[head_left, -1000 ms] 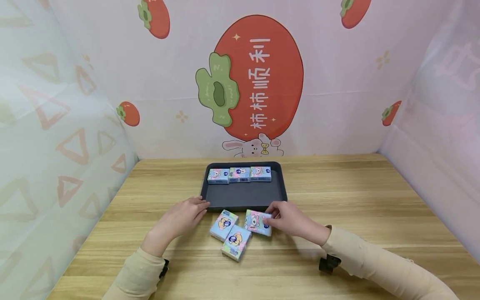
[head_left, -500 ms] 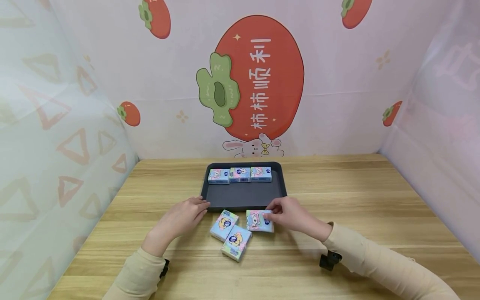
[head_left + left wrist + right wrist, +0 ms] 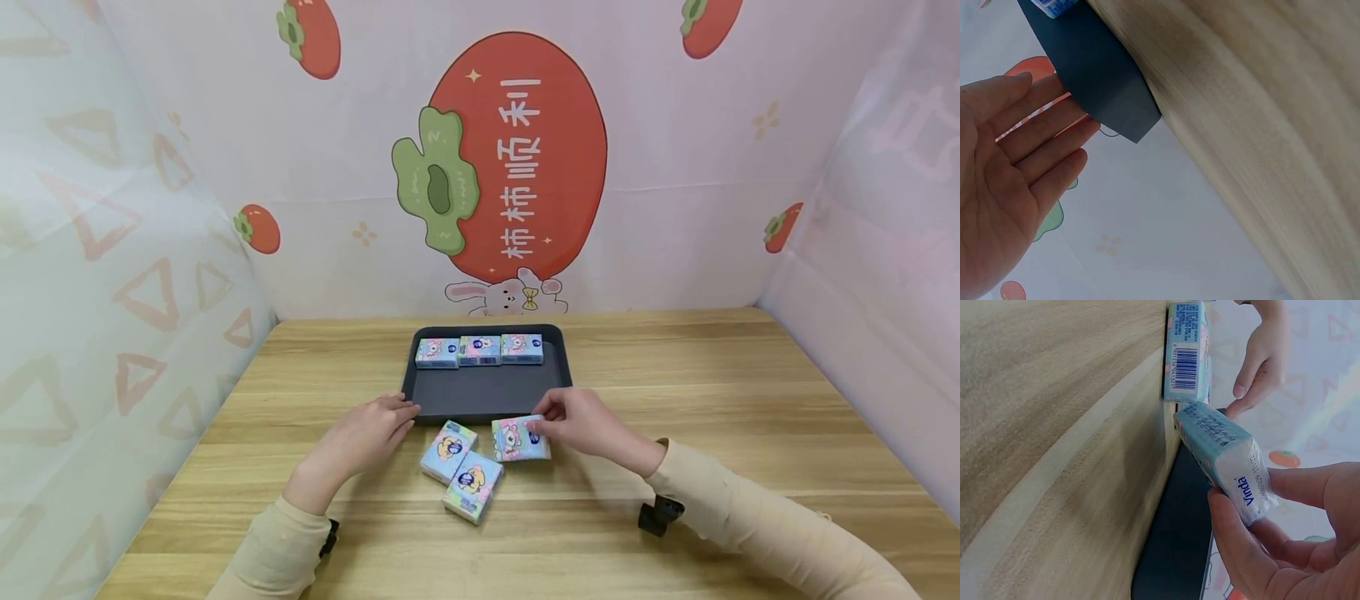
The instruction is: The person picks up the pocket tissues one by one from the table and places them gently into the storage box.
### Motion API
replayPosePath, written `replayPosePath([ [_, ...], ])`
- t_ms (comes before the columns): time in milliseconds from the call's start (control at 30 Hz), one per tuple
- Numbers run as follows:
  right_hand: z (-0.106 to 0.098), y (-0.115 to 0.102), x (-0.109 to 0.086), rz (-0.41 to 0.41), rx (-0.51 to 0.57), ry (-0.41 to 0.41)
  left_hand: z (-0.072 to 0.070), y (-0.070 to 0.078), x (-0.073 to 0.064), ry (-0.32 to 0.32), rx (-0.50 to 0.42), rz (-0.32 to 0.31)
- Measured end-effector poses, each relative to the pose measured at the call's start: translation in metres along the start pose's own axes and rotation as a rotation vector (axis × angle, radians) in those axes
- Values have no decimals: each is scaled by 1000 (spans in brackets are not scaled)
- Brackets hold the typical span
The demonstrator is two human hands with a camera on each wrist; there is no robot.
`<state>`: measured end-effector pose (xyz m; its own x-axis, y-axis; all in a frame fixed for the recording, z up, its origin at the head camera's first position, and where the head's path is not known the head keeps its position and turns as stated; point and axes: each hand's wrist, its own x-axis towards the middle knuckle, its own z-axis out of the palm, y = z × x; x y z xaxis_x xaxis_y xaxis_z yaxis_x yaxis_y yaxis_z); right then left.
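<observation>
My right hand [image 3: 588, 422] pinches one end of a small tissue pack [image 3: 517, 439], printed blue and pink. In the right wrist view this tissue pack [image 3: 1229, 459] tilts a little above the table, thumb on one side and fingers on the other. My left hand [image 3: 372, 431] touches the near left corner of a dark grey tray [image 3: 487, 416]. The left wrist view shows that hand [image 3: 1022, 150] with nearly straight fingers against the tray's wall [image 3: 1107, 81] and nothing gripped. Two tissue packs with a yellow duck print, one [image 3: 448, 451] and another [image 3: 473, 487], lie between the hands.
Three tissue packs stand in a row along the tray's far side: left [image 3: 437, 352], middle [image 3: 480, 350] and right [image 3: 522, 348]. The tray rests on a wooden table [image 3: 675, 375]. A printed cloth backdrop [image 3: 667, 208] rises behind the table.
My right hand has turned the held tissue pack a little and raised it slightly toward the tray. The left hand stays at the tray's corner.
</observation>
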<state>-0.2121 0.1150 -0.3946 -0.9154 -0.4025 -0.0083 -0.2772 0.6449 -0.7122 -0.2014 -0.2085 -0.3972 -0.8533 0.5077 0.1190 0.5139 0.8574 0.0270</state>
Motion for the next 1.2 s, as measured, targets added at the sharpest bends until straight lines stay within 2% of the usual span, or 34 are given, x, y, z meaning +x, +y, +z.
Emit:
replayPosePath([
  [300, -5, -4, 3, -5, 4, -7, 1, 0, 0, -5, -5, -5],
  [533, -14, -12, 5, 35, 1, 6, 1, 0, 0, -1, -6, -4],
  [1000, -21, -15, 12, 6, -25, 29, 1, -1, 0, 5, -3, 13],
  [1200, -26, -17, 17, 24, -7, 29, 1, -1, 0, 9, -3, 14],
])
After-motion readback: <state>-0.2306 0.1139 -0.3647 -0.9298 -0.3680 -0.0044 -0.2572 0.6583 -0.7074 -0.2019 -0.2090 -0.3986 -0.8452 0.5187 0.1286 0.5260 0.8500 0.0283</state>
